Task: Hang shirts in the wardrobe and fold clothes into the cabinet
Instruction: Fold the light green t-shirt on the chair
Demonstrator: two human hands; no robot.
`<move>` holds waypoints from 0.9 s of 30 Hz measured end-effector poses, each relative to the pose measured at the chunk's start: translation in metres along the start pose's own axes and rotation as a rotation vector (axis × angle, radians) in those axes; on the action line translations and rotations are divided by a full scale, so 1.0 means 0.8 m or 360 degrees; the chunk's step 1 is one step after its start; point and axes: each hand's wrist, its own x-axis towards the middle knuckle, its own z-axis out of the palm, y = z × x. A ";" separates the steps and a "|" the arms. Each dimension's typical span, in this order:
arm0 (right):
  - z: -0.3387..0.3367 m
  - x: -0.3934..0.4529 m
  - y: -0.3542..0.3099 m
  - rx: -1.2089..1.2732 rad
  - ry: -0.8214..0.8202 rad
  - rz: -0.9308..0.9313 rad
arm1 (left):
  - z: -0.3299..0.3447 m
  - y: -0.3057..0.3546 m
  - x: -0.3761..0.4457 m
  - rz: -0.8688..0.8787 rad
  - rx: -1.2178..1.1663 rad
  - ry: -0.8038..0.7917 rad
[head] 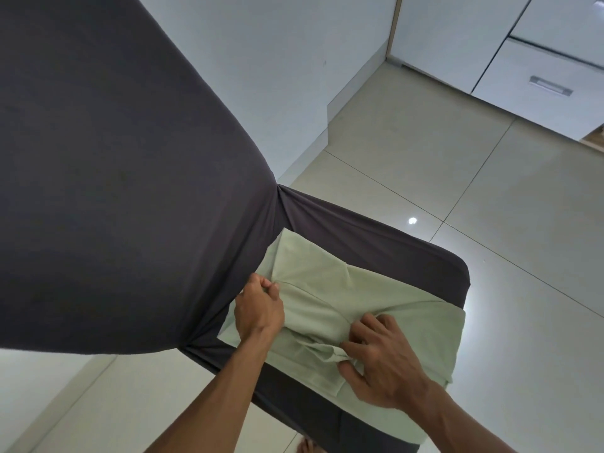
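Observation:
A pale green garment (pixel 330 289) lies partly folded on the seat of a chair with a dark grey cover (pixel 385 237). My left hand (pixel 260 308) grips a bunched edge of the green cloth at its left side, close to the chair back. My right hand (pixel 382 358) pinches a fold of the same cloth near the front of the seat, thumb and fingers curled round the crease. The white cabinet (pixel 536 83) with drawers stands at the upper right, its drawers closed.
The chair's tall dark grey back (pixel 114 165) fills the left half of the view. Glossy beige floor tiles (pixel 457 165) spread to the right and below. A white wall panel (pixel 294 60) rises behind the chair. A bare foot (pixel 307 447) shows at the bottom edge.

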 end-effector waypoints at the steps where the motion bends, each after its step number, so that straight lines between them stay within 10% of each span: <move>1: 0.000 0.000 -0.001 0.0002 -0.0012 -0.0013 | -0.002 0.001 -0.001 0.0015 0.0047 0.0018; 6: -0.002 -0.014 -0.001 -0.0054 -0.0078 -0.0010 | 0.001 0.020 -0.004 0.0621 0.0366 0.0174; 12: 0.004 -0.046 0.015 -0.0038 0.0177 0.0675 | 0.030 0.029 0.006 0.1354 0.0770 0.0003; 20: -0.020 0.007 0.048 -0.0131 0.0435 0.0802 | 0.018 0.082 0.069 0.1342 0.1255 -0.0043; 27: -0.024 0.055 0.065 -0.0168 0.0152 0.1159 | 0.012 0.094 0.088 0.1235 0.1518 0.0004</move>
